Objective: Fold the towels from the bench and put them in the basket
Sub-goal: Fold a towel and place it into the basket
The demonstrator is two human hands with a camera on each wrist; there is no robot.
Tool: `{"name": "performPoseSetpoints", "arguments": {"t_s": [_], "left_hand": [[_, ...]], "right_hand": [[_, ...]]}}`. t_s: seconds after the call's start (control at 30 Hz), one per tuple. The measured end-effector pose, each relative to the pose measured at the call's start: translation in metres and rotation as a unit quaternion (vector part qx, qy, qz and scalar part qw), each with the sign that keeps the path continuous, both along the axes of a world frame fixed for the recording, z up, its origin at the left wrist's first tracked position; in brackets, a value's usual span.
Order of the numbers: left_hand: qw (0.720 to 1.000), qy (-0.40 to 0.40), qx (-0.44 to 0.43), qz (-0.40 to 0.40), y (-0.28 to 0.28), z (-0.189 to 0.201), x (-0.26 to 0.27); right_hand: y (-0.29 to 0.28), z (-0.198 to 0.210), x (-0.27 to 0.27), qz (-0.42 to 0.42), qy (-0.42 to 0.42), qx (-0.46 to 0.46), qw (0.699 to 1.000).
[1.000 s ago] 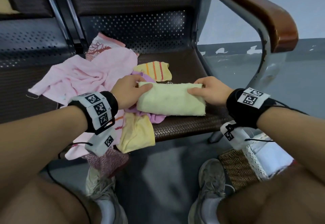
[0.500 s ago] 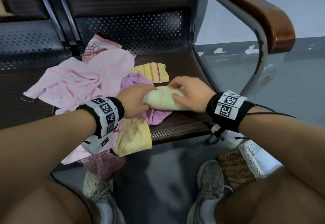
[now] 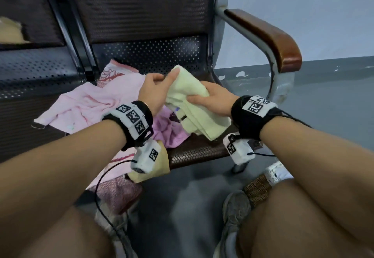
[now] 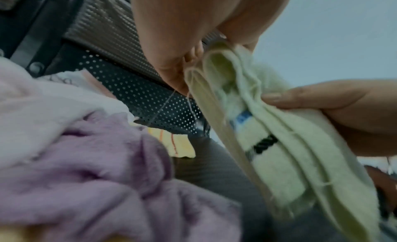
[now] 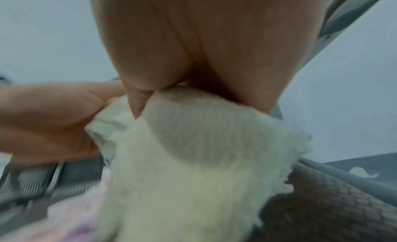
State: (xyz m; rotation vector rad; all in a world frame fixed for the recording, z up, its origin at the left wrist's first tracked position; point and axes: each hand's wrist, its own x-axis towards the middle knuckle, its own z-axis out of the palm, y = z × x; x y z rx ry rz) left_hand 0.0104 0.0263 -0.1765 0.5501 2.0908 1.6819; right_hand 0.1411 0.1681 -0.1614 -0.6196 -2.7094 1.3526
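Hands meet over a folded pale-yellow terry towel [image 3: 194,106], lifted clear of the seat: the left hand [image 3: 153,93] pinches its upper end, the right hand [image 3: 210,97] has fingers and thumb curled round its middle, both grips closed on the cloth. Layered edges in the left wrist view suggest this towel is folded and ready to go. The woven brown basket [image 3: 258,189] with white lace lining sits on the floor by the person's right knee, its contents mostly hidden. Much seems left: a crumpled pink towel [image 3: 91,99], a lilac towel [image 3: 168,130], a pink patterned cloth [image 3: 113,73] and a yellow cloth [image 3: 162,164] lie unfolded. The surface [image 3: 198,150] is a dark perforated-metal waiting bench with a woven seat pad and a brown wooden armrest [image 3: 269,37], against a pale grey-blue wall above a grey floor.
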Motion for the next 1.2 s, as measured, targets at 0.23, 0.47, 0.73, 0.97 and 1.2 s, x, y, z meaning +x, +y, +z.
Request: {"name": "performPoseSetpoints", "arguments": {"t_s": [0.23,0.47,0.73,0.97,1.2], "left_hand": [[0.971,-0.047,0.101,-0.213,0.024,0.040,0.059],[0.922,0.231,-0.018,-0.311,0.096,0.055,0.142],[0.854,0.088,-0.098,-0.503,0.194,0.001,0.292],[0.760,0.107,-0.210,-0.606,0.235,-0.085,0.420],[0.664,0.128,-0.378,-0.633,0.230,-0.188,0.476]], "right_hand": [[0.007,0.049,0.072,-0.126,0.088,-0.116,0.981],[0.052,0.034,0.182,-0.243,0.125,-0.131,0.953],[0.080,-0.040,0.341,-0.467,0.120,-0.219,0.848],[0.070,-0.126,0.445,-0.666,0.049,-0.277,0.691],[0.044,-0.207,0.478,-0.705,-0.024,-0.433,0.561]]}}
